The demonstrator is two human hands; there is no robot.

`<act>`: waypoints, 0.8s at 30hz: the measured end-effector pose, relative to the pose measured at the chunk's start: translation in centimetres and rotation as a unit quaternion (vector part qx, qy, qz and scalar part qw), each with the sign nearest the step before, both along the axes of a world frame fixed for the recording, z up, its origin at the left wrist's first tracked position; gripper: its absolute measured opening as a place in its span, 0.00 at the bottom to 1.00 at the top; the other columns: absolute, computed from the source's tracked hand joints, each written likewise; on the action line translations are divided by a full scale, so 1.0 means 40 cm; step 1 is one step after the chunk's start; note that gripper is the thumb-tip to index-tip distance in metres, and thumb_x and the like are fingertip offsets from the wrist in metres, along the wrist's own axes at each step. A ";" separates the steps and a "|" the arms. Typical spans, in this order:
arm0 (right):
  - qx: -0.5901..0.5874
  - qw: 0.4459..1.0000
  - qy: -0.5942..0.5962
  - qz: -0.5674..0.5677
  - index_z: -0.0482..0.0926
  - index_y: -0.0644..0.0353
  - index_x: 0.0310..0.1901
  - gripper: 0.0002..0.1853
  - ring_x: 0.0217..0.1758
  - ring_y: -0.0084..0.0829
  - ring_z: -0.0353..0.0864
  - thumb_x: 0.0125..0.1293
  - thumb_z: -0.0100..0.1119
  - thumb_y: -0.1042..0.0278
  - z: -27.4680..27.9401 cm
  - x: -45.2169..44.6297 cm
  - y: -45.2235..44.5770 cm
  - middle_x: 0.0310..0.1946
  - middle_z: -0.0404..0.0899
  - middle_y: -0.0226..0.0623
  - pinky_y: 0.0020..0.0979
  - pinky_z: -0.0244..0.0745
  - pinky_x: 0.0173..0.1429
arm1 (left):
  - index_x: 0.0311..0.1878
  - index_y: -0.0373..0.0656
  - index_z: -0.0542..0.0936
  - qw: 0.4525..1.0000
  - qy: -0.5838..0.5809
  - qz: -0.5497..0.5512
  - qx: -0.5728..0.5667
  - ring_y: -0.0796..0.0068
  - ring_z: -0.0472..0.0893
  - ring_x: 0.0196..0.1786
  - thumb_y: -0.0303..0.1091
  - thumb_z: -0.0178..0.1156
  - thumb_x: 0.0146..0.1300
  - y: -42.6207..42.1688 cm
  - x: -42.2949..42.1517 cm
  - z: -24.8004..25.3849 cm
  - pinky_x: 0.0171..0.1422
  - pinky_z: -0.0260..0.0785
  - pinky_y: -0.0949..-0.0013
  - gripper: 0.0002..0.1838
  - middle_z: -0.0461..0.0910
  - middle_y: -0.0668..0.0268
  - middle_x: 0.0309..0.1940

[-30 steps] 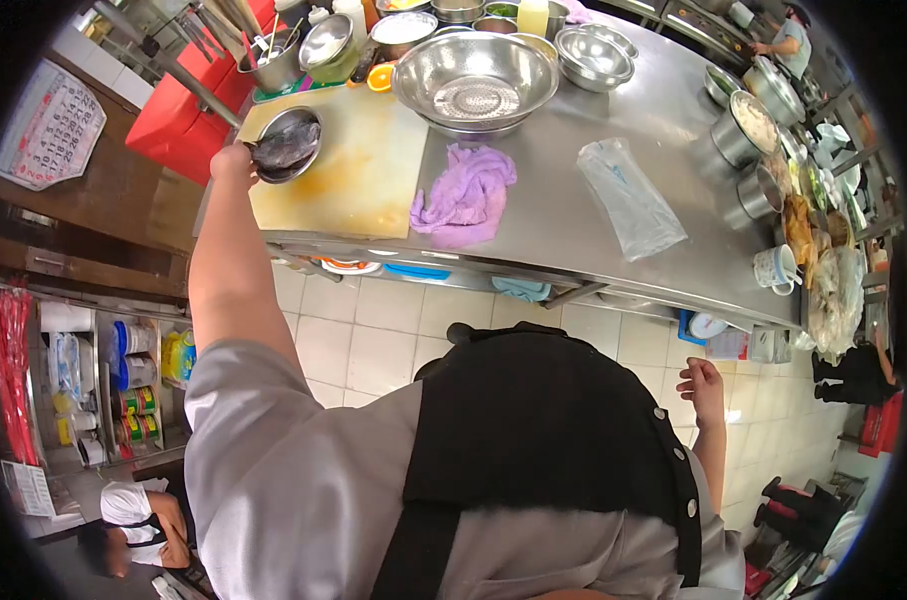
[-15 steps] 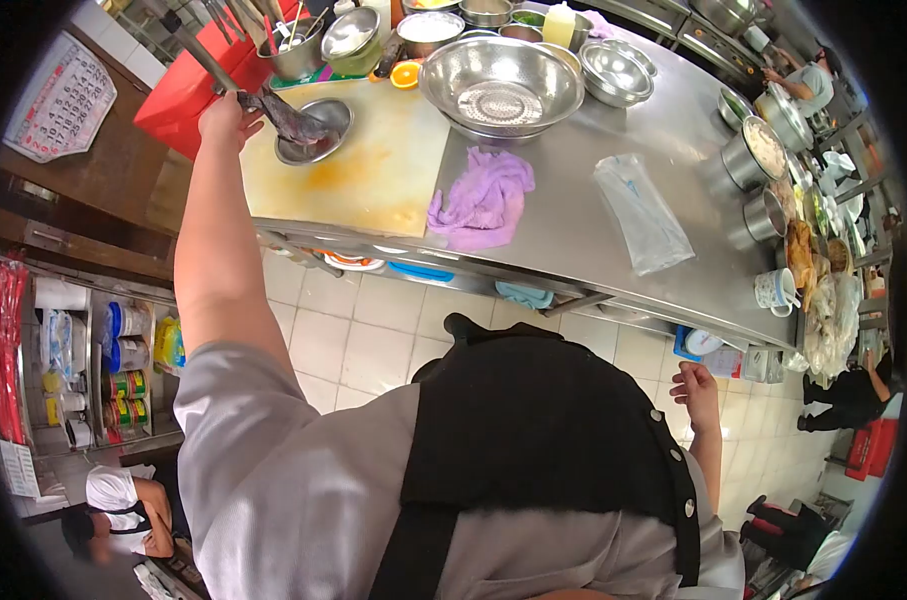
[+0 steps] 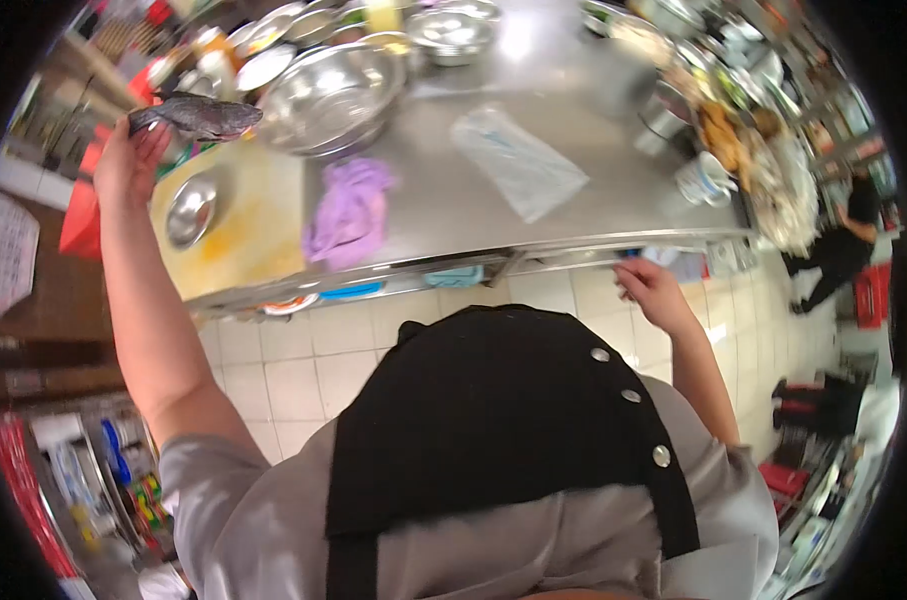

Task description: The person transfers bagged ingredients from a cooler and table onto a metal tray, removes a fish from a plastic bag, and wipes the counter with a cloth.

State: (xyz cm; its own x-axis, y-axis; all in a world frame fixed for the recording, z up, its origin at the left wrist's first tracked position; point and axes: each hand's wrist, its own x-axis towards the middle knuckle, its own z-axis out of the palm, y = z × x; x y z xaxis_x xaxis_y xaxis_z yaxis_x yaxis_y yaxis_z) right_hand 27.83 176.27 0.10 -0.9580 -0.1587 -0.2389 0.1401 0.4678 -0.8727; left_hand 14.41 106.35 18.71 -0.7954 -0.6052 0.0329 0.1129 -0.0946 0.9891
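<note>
My left hand is closed on the tail end of a dark whole fish, at the upper left. The fish is raised, its head pointing right, near the rim of a large perforated metal bowl. Below it, a small metal dish rests on the yellow-stained cutting board, with a little reddish residue inside. My right hand hangs off the front edge of the steel table, fingers loosely curled and a little apart, with nothing seen in it.
A purple cloth and a clear plastic bag lie on the steel table. Metal bowls and containers line the back. A mug stands near the right end. Another person is at far right.
My left hand has lifted the fish out of the small metal dish, leaving the dish on the board. My right hand has come up towards the table edge. The whole view has turned.
</note>
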 end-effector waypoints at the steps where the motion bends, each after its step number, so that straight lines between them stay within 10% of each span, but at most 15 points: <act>1: 0.015 1.000 0.005 0.003 0.81 0.67 0.45 0.11 0.33 0.21 0.78 0.69 0.60 0.66 0.046 -0.015 -0.025 0.32 0.80 0.30 0.25 0.76 0.39 | 0.53 0.35 0.71 1.000 -0.006 -0.017 0.001 0.57 0.83 0.49 0.42 0.45 0.77 0.059 -0.026 0.001 0.56 0.80 0.56 0.18 0.79 0.54 0.46; 9: -0.090 0.989 -0.069 0.095 0.81 0.64 0.48 0.14 0.34 0.21 0.80 0.73 0.56 0.62 0.057 -0.128 -0.028 0.36 0.82 0.31 0.24 0.77 0.40 | 0.55 0.34 0.65 0.965 -0.035 -0.174 0.191 0.50 0.82 0.47 0.39 0.52 0.74 0.635 -0.148 -0.176 0.52 0.81 0.45 0.18 0.70 0.54 0.46; 13: -0.352 0.911 -0.214 0.032 0.76 0.61 0.53 0.22 0.41 0.29 0.82 0.70 0.57 0.50 0.046 -0.215 -0.083 0.43 0.82 0.36 0.31 0.77 0.46 | 0.57 0.36 0.65 0.964 -0.048 -0.163 0.204 0.51 0.81 0.47 0.39 0.49 0.75 0.914 -0.107 -0.210 0.53 0.80 0.46 0.17 0.71 0.54 0.43; 20: -0.621 0.747 -0.238 -0.025 0.69 0.55 0.59 0.26 0.56 0.40 0.77 0.70 0.55 0.45 0.041 -0.373 -0.165 0.59 0.74 0.44 0.43 0.72 0.59 | 0.55 0.40 0.69 0.951 -0.056 -0.133 0.272 0.58 0.81 0.43 0.40 0.47 0.76 1.090 -0.033 -0.255 0.52 0.80 0.51 0.14 0.73 0.58 0.43; 24: -0.636 0.743 -0.201 -0.059 0.71 0.53 0.58 0.22 0.56 0.38 0.78 0.70 0.56 0.48 -0.022 -0.401 -0.158 0.55 0.78 0.41 0.44 0.71 0.60 | 0.55 0.40 0.71 0.952 -0.083 -0.228 0.186 0.63 0.81 0.44 0.42 0.50 0.76 1.105 0.051 -0.315 0.53 0.79 0.55 0.16 0.76 0.60 0.42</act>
